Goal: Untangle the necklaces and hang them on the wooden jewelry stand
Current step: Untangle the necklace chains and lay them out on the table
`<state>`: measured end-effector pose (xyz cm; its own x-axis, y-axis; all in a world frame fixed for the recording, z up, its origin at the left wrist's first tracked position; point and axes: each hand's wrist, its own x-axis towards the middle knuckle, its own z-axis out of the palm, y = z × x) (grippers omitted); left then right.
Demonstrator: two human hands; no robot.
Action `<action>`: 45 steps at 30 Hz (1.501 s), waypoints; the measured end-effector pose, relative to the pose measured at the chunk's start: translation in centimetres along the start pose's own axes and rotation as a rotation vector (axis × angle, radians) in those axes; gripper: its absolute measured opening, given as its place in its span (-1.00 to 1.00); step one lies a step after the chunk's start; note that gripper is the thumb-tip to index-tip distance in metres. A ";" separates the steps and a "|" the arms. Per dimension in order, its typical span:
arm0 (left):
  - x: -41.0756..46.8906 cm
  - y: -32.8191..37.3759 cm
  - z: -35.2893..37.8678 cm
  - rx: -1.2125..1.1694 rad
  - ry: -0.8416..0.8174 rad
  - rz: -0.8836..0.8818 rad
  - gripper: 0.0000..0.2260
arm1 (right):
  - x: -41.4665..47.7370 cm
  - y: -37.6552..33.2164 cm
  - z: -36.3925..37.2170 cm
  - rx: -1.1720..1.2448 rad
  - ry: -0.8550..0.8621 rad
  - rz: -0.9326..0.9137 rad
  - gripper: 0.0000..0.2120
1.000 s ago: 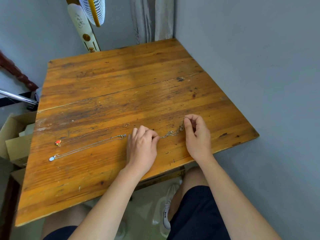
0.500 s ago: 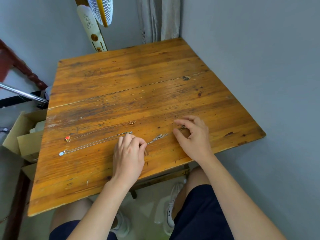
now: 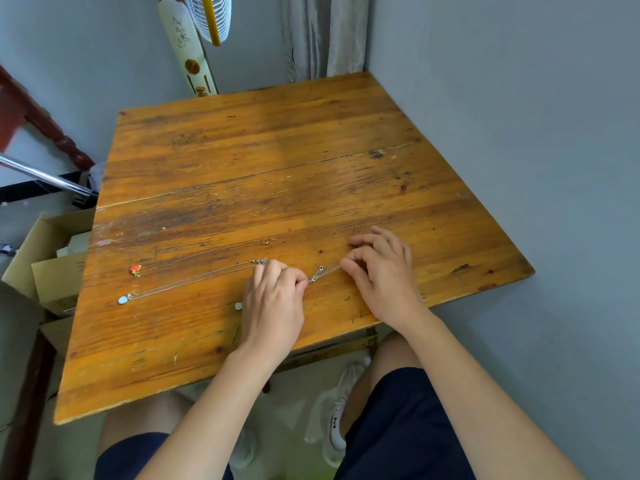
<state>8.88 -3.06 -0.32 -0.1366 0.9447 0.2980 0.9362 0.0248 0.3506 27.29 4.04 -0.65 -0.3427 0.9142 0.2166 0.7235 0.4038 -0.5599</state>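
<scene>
Three thin necklaces lie on the wooden table (image 3: 277,140). A reddish chain with an orange pendant (image 3: 135,270) stretches straight, its clasp at the right end. Below it lies a silver chain with a pale blue pendant (image 3: 123,300). My left hand (image 3: 273,301) is closed over a third chain (image 3: 322,273), whose pale pendant (image 3: 238,305) peeks out at the hand's left. My right hand (image 3: 379,271) pinches the same chain's clasp end. No jewelry stand is in view.
The table stands against a grey wall on the right. Cardboard boxes (image 3: 45,258) sit on the floor at the left. A fan (image 3: 207,15) and a curtain stand behind the far edge. My knees and white shoes are under the near edge.
My left hand has drawn the third chain leftward along the table. My right hand let go of its raised pinch, then took the clasp end again lower down. The camera view shifted slightly.
</scene>
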 end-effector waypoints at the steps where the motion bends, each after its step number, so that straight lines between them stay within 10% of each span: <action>1: 0.0 0.0 0.0 0.015 -0.001 -0.004 -0.95 | 0.0 0.0 -0.1 0.024 0.011 0.015 -0.81; 17: 0.0 0.2 -0.3 0.003 0.013 -0.077 -0.90 | 0.2 0.6 0.0 0.295 0.140 0.118 -0.87; 22: 1.3 1.9 0.0 -0.043 -0.054 -0.025 -0.61 | 0.1 0.4 -0.7 0.406 0.140 0.071 -0.93; 30: 2.0 1.3 0.4 -0.150 0.041 -0.048 -0.90 | 1.7 -0.1 -3.4 0.635 0.284 0.241 -0.84; 45: 1.5 0.9 -3.0 -0.578 0.073 -0.240 -0.88 | 1.5 -0.2 -2.4 0.308 0.171 0.225 -0.82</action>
<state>8.56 -2.61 3.15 -0.3617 0.9096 0.2043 0.5536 0.0332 0.8322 28.08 5.41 1.71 -0.0733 0.9815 0.1770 0.5470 0.1880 -0.8158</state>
